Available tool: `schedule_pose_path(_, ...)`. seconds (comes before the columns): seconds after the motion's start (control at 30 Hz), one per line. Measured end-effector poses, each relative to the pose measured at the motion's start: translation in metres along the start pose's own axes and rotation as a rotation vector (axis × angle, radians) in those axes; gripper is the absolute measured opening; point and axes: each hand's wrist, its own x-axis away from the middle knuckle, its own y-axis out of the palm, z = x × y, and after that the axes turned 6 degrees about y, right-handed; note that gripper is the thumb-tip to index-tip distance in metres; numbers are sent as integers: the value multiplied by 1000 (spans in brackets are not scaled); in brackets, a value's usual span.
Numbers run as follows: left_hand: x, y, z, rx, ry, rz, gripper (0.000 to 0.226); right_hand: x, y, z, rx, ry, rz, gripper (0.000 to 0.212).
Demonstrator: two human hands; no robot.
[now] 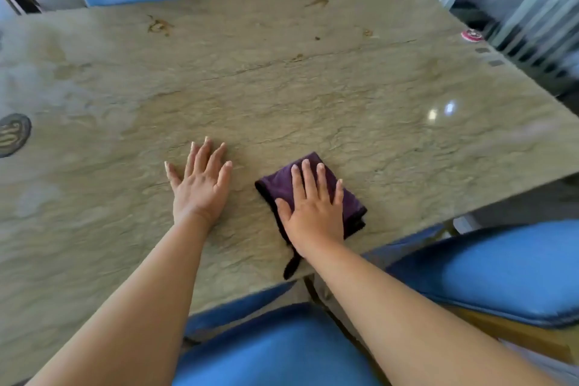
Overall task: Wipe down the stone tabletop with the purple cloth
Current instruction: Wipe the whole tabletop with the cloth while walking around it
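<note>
My right hand (pixel 313 213) lies flat on the folded purple cloth (pixel 316 194), grip released, near the front edge of the stone worktop (pixel 282 97). My left hand (pixel 200 185) rests flat and empty beside it. I should press evenly and sweep toward the brown spots (pixel 159 26) far back.

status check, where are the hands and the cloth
Right hand flat on folded cloth, near table edge. Left hand flat on bare tabletop beside it. Brown stains on far side; nothing in the way.
</note>
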Motion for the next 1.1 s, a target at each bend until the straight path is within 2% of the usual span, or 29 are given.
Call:
schedule_pose_path(0.07,-3,-3,-2,50,3,-64,49,13,1,-34,29,101,-40,70)
schedule_pose_path(0.1,-4,-7,-3,114,7,-91,47,17,1,-55,42,93,-73,71)
schedule_pose_path(0.17,-7,-22,-9,336,-6,-140,46,22,3,-95,52,-15,-142,73)
schedule_pose_path(0.23,-11,-43,-25,550,-46,-194,47,19,6,-124,62,-213,-139,73)
schedule_pose_path(0.27,-11,-53,-40,548,-24,-215,48,12,7,-133,62,-305,-117,72)
schedule_pose_path(0.33,-18,-69,-83,316,118,-207,49,-12,11,-142,63,-347,-50,67)
schedule_pose_path(0.4,-27,-82,-137,44,197,-170,49,-43,12,-151,52,-172,30,63)
schedule_pose_path(0.47,-32,-93,-185,-127,214,-152,54,-77,12,-170,17,133,60,62)
schedule_pose_path(0.53,-31,-98,-214,-166,289,-124,59,-106,9,-195,-41,409,33,63)
schedule_pose_path(0.6,-30,-98,-225,-147,341,-109,62,-125,9,-224,-73,495,18,64)
schedule_pose_path(0.67,-31,-95,-226,-113,352,-86,64,-130,13,-253,-39,377,44,64)
schedule_pose_path(0.77,-29,-95,-228,23,351,-59,68,-108,19,-285,-1,80,61,62)
schedule_pose_path(0.87,-30,-95,-231,37,352,-62,72,-67,24,-274,14,-297,56,62)
schedule_pose_path(0.93,-29,-95,-229,2,367,-49,74,-45,22,-246,12,-407,38,61)
schedule_pose_path(1.0,-29,-96,-226,-18,365,-66,77,-30,22,-221,16,-240,43,62)
schedule_pose_path(1.1,-29,-97,-226,-82,371,-109,80,-10,27,-227,7,346,76,70)
